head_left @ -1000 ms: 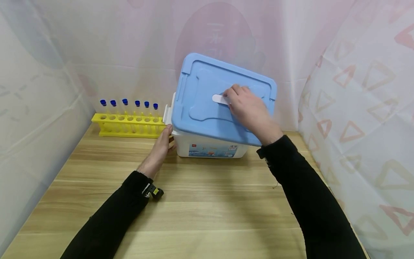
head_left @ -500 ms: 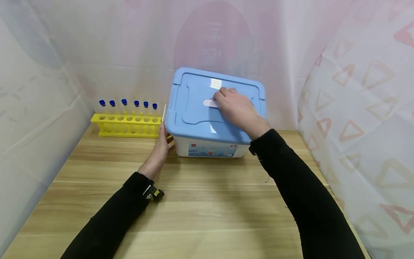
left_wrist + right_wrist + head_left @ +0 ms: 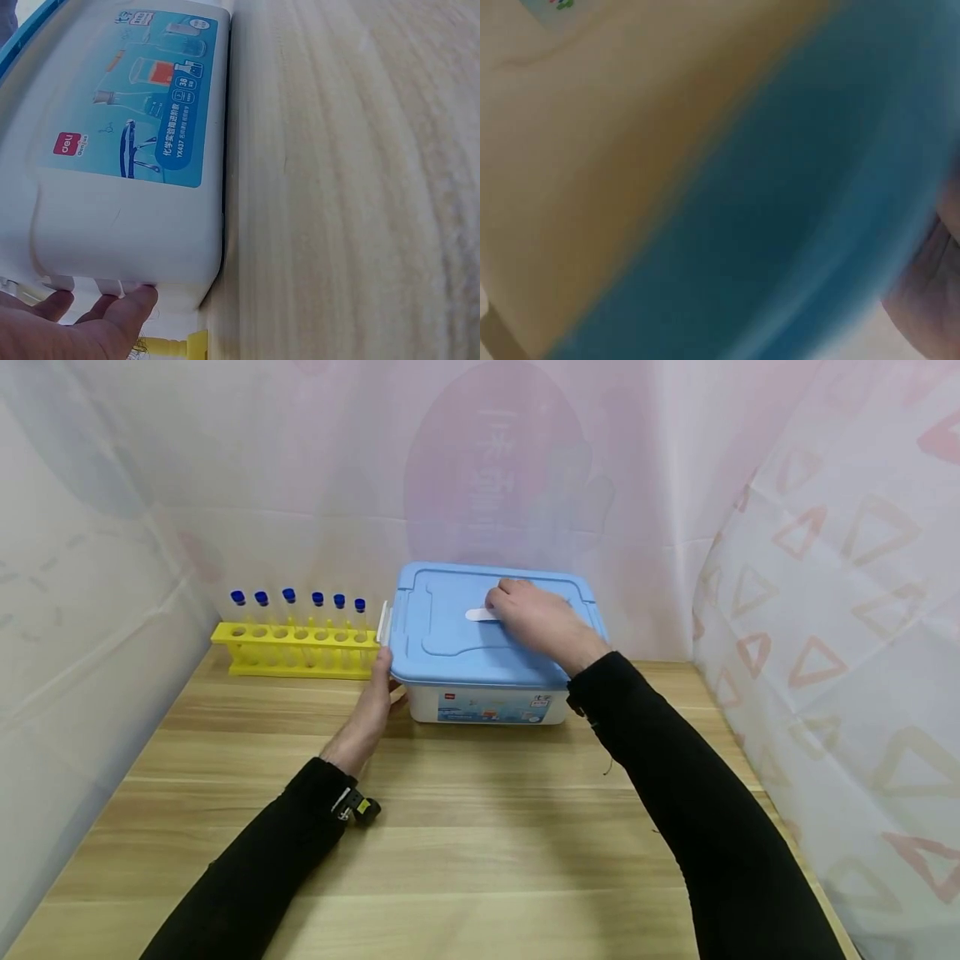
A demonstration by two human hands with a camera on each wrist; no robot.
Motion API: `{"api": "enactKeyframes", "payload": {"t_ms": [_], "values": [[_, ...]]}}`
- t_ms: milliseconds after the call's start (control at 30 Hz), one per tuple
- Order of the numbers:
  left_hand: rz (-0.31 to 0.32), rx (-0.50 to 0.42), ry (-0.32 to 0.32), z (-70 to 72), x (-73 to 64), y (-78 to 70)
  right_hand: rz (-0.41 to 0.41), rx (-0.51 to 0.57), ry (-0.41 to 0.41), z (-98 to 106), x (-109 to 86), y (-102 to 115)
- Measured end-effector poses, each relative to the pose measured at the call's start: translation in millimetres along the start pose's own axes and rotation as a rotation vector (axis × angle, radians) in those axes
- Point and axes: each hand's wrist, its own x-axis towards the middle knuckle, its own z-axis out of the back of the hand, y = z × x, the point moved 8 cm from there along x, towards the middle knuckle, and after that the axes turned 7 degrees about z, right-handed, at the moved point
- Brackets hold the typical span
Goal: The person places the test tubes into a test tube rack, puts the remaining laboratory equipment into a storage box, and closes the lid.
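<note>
A white plastic storage box [image 3: 427, 704] with a printed blue label [image 3: 142, 97] stands on the table. Its light blue lid [image 3: 442, 578] lies level over the top. My right hand [image 3: 543, 622] grips the white handle [image 3: 482, 615] at the lid's middle; its fingertips are partly hidden. At the box's left end, my left hand [image 3: 367, 714] has its thumb by the lid's corner, below a white side latch [image 3: 384, 622] that stands out. In the left wrist view, its extended fingers [image 3: 135, 304] touch the end wall. The lid's edge [image 3: 802, 225] fills much of the blurred right wrist view.
A yellow test tube rack [image 3: 300, 670] holding several blue-capped tubes [image 3: 289, 596] stands just left of the box. A printed curtain [image 3: 300, 468] hangs close behind, with more cloth at both sides. The wooden table [image 3: 450, 843] stretches in front.
The lid was tilted, its right side raised above the box; it has come down to lie level. My right hand moved down and left with it. My left hand stayed almost still.
</note>
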Motion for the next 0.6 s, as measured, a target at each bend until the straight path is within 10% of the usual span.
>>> {"api": "enactKeyframes", "payload": {"t_ms": [600], "values": [[0.023,0.02,0.002,0.3,-0.7,0.7,-0.172,0.374,-0.163,24.5,-58.5,-57.0]]}}
